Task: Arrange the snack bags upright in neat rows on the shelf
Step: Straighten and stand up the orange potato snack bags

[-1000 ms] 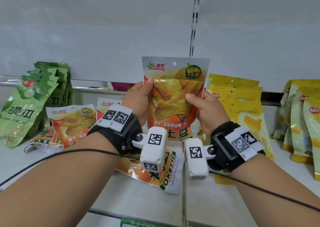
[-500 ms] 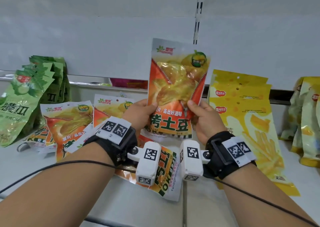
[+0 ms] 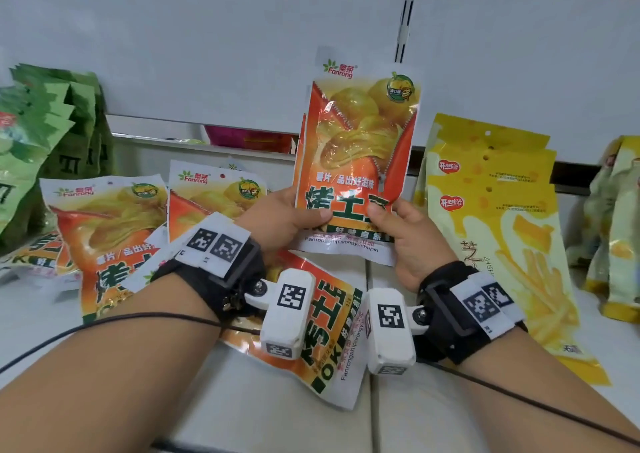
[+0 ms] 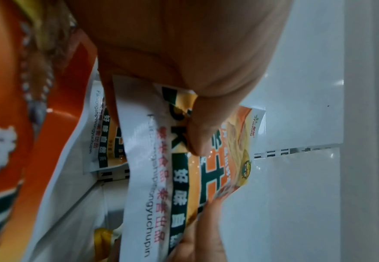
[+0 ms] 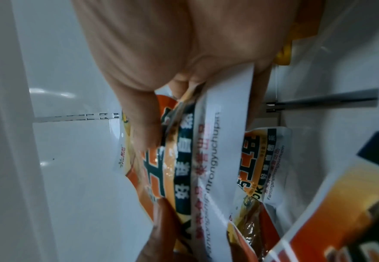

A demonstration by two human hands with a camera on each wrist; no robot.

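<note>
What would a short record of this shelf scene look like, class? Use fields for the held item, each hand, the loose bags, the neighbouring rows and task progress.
Held item: orange snack bag, upright, above the shelf
Left hand: grips its lower left edge
Right hand: grips its lower right edge
Loose bags: orange bags lying flat, not in a row
Neighbouring rows: green bags left, yellow bags right
Progress: orange row not yet formed

Slid down the orange chip bag (image 3: 356, 147): 1 s ago gripped at mid-height, now pinched at its bottom band by the left hand (image 3: 284, 220) and the right hand (image 3: 412, 241). Raised higher against the white back wall, more of its front showing above the thumbs. Tilted at 0.5 s ago, now nearly upright.
</note>
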